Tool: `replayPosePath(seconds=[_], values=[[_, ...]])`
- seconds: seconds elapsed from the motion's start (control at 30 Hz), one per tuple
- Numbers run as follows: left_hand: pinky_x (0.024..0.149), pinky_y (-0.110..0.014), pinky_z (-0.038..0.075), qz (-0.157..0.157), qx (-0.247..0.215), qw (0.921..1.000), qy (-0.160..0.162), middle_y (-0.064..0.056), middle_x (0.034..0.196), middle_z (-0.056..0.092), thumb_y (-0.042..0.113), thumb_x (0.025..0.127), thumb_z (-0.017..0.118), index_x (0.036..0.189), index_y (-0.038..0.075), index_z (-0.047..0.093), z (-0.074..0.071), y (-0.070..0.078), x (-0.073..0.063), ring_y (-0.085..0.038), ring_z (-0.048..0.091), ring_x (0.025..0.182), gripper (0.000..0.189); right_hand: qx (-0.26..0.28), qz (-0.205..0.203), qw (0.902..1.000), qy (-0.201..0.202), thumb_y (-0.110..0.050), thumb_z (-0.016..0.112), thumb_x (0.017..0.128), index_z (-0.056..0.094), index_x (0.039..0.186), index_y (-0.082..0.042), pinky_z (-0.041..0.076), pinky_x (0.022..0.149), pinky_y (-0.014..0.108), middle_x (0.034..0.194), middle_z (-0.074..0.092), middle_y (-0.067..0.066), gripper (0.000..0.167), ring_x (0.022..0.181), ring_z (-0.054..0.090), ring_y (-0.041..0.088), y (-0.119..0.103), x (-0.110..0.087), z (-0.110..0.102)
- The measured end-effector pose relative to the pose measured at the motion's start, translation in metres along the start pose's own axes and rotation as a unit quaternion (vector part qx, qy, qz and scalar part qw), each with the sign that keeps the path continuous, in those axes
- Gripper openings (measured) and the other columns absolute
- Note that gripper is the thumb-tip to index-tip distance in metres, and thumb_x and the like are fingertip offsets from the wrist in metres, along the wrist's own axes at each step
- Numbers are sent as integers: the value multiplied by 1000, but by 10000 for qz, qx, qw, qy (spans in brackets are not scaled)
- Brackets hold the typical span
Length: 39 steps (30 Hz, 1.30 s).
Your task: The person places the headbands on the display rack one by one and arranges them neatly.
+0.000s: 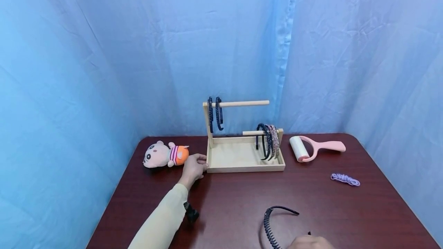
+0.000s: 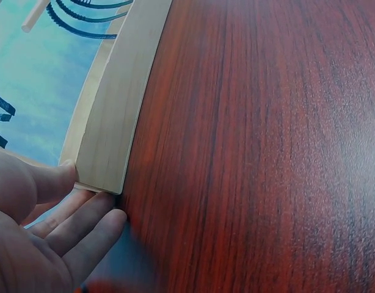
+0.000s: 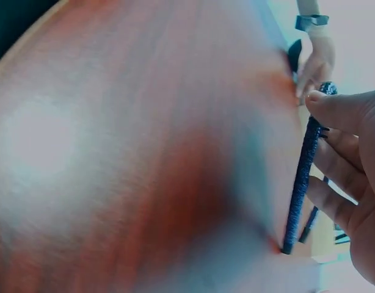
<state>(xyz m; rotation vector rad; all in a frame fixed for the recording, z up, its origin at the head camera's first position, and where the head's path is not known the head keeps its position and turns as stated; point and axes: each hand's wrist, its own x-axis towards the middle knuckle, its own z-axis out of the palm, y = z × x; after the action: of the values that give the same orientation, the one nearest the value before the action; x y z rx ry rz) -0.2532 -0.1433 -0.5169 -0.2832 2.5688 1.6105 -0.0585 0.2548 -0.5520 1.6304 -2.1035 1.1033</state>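
At the tray's left end, my left hand pinches the corner of a wooden headband rack, thumb against the rim and fingers around the outer end. Close up in the left wrist view, the fingertips meet the rack's end. My right hand, cut off by the head view's bottom edge, holds a black toothed headband over the table's front. The right wrist view shows thumb and fingers around that headband. Dark headbands hang on the upper bar. More headbands, some pinkish, hang on the lower bar.
A plush toy lies left of the rack. To the right are a pink-handled lint roller and a bundle of purple cord. Blue curtains stand around the dark red table.
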Motion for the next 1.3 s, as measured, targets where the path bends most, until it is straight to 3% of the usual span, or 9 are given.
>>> replayPosePath(seconds=[0.17,0.27,0.37,0.47,0.77,0.93,1.17,1.3], values=[[55,-33,57,22,29,10000,13,-13,107,73,3,95,70,127,4,68,3,-2,0,-23,69,82,32,-551,315,9979,-110,2,78,79,70,120,-15,49,78,8,108,71,-8,45,93,65,0,-6,8,-19],[57,-35,58,33,43,10000,9,-13,108,73,3,95,70,127,3,68,3,-2,-2,-23,69,82,32,-513,969,9940,-40,0,79,81,71,118,-17,48,72,9,102,69,-12,42,88,63,-2,-13,11,-26],[58,-35,58,-39,47,10000,8,-13,108,72,4,95,70,127,4,68,4,-2,-1,-22,69,83,32,-248,1786,9834,187,-2,78,86,71,115,-22,47,65,10,97,65,-17,36,83,60,-5,-24,17,-31],[57,-33,57,-104,73,9999,0,-12,108,73,4,95,70,127,5,68,6,-4,0,-20,68,83,32,-94,2255,9733,426,-2,78,88,72,113,-24,50,62,14,95,66,-18,34,80,61,-4,-31,25,-38],[55,-31,57,-88,53,9999,-7,-12,107,72,4,95,71,128,5,68,7,-4,0,-20,68,83,32,250,2525,9614,1069,7,77,86,72,114,-14,59,63,23,98,71,-5,35,81,71,6,-41,58,-65],[54,-31,56,22,72,10000,-6,-14,109,72,3,95,70,128,4,68,4,0,-1,-20,68,82,33,301,2405,9571,1590,16,76,82,71,112,-6,59,64,26,98,73,1,38,81,73,11,-41,83,-81],[53,-29,55,33,118,9999,-18,-14,110,73,4,95,70,127,3,68,2,1,0,-21,69,82,32,-29,2753,9348,2245,13,75,85,71,112,-4,59,65,23,97,76,-1,32,81,74,9,-30,121,-107],[52,-29,54,-153,130,9998,8,-13,111,74,4,95,71,127,4,68,2,3,1,-23,69,83,32,329,2681,9251,2669,14,72,88,69,115,6,60,71,23,103,76,0,28,89,75,8,-13,143,-121]])
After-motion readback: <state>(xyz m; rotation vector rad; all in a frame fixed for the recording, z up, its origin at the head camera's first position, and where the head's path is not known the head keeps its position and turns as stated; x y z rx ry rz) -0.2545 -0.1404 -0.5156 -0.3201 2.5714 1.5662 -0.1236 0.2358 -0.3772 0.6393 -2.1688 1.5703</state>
